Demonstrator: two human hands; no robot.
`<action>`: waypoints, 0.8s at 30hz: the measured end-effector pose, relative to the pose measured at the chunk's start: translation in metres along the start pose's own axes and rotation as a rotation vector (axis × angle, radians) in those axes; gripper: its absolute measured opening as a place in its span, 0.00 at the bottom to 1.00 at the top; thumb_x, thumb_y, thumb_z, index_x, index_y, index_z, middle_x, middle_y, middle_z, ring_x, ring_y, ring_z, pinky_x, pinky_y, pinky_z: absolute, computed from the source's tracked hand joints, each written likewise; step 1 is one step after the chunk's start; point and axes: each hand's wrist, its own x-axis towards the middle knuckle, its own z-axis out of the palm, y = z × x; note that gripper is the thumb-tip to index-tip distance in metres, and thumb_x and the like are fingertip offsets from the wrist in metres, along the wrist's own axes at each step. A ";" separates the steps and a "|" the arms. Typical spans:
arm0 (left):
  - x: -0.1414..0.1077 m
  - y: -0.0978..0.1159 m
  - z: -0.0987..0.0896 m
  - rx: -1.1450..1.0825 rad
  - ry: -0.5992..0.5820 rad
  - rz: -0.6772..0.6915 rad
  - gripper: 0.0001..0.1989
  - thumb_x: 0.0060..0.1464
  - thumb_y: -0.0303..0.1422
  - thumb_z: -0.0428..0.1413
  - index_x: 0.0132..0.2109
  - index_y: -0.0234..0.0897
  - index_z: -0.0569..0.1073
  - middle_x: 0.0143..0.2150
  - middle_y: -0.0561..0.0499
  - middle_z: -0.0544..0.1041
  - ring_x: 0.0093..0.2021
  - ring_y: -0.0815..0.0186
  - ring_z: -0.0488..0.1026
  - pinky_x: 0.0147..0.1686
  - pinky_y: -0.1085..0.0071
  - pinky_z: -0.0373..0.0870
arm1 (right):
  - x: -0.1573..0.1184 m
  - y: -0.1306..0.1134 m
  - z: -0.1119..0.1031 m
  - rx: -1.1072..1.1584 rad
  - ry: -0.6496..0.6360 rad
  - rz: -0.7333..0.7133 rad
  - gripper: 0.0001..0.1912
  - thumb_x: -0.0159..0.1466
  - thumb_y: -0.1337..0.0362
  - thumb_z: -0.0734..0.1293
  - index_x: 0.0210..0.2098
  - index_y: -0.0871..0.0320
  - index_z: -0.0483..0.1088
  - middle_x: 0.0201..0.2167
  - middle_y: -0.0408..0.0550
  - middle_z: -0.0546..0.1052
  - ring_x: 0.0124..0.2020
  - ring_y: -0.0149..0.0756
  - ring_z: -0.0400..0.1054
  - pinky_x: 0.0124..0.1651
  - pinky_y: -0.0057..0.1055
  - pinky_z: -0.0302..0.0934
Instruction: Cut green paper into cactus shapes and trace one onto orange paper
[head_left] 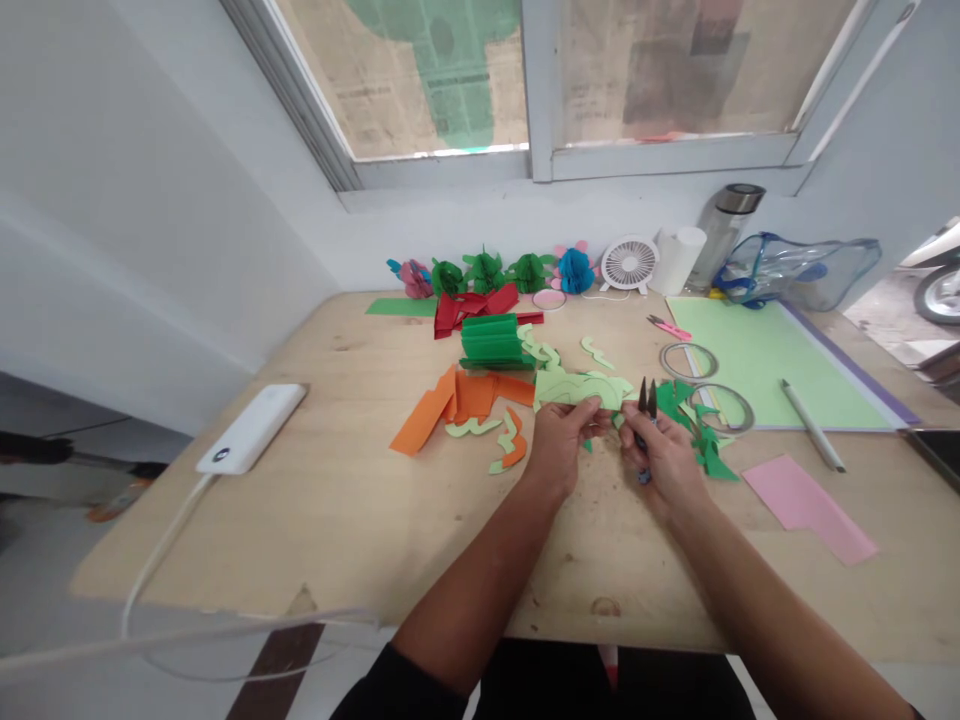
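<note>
My left hand [564, 438] pinches a light green paper piece [574, 388] with a curved line on it, just above the table. Close on its right, my right hand [664, 455] is wrapped round small dark-bladed scissors [646, 398], whose blades point away from me. The fingertips of my right hand reach the right end of the light green paper. Dark green scraps [712, 450] lie right of my right hand. Orange paper [474, 395] and wavy light green cutouts [472, 428] lie to the left, with folded green paper [491, 340] behind.
Paper figures [484, 270] and a small fan [630, 264] line the wall. A power bank [253, 428] with a cable lies left. On the right are tape rolls [688, 361], a green sheet [787, 370], a pen [812, 425] and pink paper [806, 505].
</note>
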 end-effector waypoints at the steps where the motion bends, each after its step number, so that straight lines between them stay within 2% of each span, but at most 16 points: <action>1: 0.001 0.000 -0.001 0.011 0.005 0.004 0.13 0.35 0.37 0.66 0.24 0.31 0.76 0.21 0.48 0.75 0.23 0.70 0.71 0.27 0.73 0.66 | 0.000 0.000 0.001 -0.016 -0.003 0.004 0.18 0.47 0.55 0.76 0.25 0.59 0.67 0.13 0.36 0.66 0.11 0.19 0.47 0.13 0.20 0.37; 5: 0.000 -0.002 -0.003 0.081 0.026 0.034 0.13 0.36 0.38 0.66 0.22 0.31 0.75 0.20 0.50 0.74 0.22 0.71 0.69 0.27 0.73 0.66 | -0.001 0.002 0.002 -0.082 0.015 -0.023 0.19 0.45 0.54 0.77 0.26 0.59 0.67 0.11 0.34 0.62 0.12 0.20 0.46 0.14 0.21 0.37; 9: -0.001 -0.005 -0.004 0.125 -0.002 0.044 0.12 0.37 0.38 0.65 0.23 0.32 0.75 0.20 0.51 0.74 0.22 0.71 0.67 0.26 0.73 0.65 | -0.001 0.002 0.004 -0.125 0.039 -0.046 0.20 0.45 0.53 0.76 0.28 0.58 0.67 0.11 0.34 0.61 0.12 0.21 0.46 0.14 0.22 0.36; 13: 0.000 -0.002 -0.004 0.100 0.049 0.057 0.12 0.37 0.37 0.65 0.24 0.31 0.76 0.21 0.50 0.75 0.23 0.70 0.70 0.27 0.72 0.66 | -0.003 0.002 0.004 -0.137 -0.018 -0.035 0.19 0.49 0.52 0.75 0.29 0.59 0.68 0.13 0.34 0.62 0.13 0.21 0.45 0.15 0.23 0.35; 17: -0.001 0.002 -0.003 0.005 0.112 0.085 0.12 0.36 0.36 0.66 0.26 0.31 0.77 0.22 0.50 0.76 0.25 0.69 0.72 0.30 0.72 0.68 | -0.007 0.005 0.004 -0.099 -0.098 0.013 0.22 0.54 0.45 0.70 0.31 0.59 0.70 0.15 0.37 0.63 0.13 0.22 0.48 0.15 0.24 0.38; 20: -0.003 0.005 -0.002 -0.065 0.099 0.117 0.11 0.36 0.35 0.67 0.26 0.32 0.76 0.21 0.51 0.76 0.24 0.67 0.73 0.32 0.70 0.70 | -0.010 0.009 0.005 -0.079 -0.136 0.063 0.22 0.55 0.44 0.68 0.29 0.59 0.71 0.15 0.37 0.63 0.13 0.22 0.49 0.15 0.24 0.39; 24: -0.005 0.004 -0.003 -0.051 0.090 0.125 0.11 0.37 0.36 0.66 0.25 0.32 0.77 0.21 0.50 0.76 0.24 0.67 0.73 0.33 0.70 0.71 | -0.013 0.014 0.009 -0.068 -0.157 0.102 0.22 0.55 0.43 0.68 0.29 0.58 0.70 0.14 0.37 0.62 0.13 0.23 0.48 0.15 0.23 0.40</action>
